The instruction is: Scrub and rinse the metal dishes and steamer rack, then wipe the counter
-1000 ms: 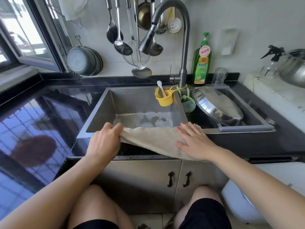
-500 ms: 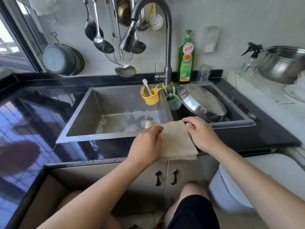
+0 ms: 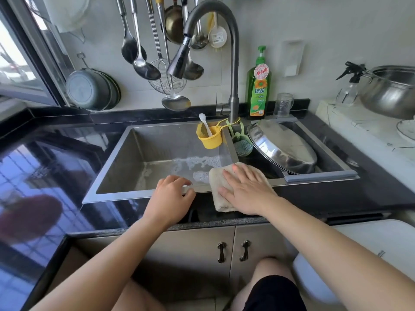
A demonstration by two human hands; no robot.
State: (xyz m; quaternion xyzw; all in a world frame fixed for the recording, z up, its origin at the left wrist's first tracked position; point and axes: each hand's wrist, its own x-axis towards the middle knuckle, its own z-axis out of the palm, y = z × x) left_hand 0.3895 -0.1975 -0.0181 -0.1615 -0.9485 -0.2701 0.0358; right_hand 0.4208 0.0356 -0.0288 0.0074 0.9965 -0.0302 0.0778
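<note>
On the sink's front rim, my right hand (image 3: 246, 191) presses flat, fingers straight, on the folded cloth (image 3: 221, 199); my left hand (image 3: 170, 198) rests beside it, fingers loosely curled, empty. Beyond, the metal dish (image 3: 283, 147) leans in the right basin.

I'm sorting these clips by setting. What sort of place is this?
Most likely a home kitchen, at the sink. A steel sink with a tall tap is set in a dark counter, ladles hang on the wall, and a bottle of dish soap stands behind the sink.
</note>
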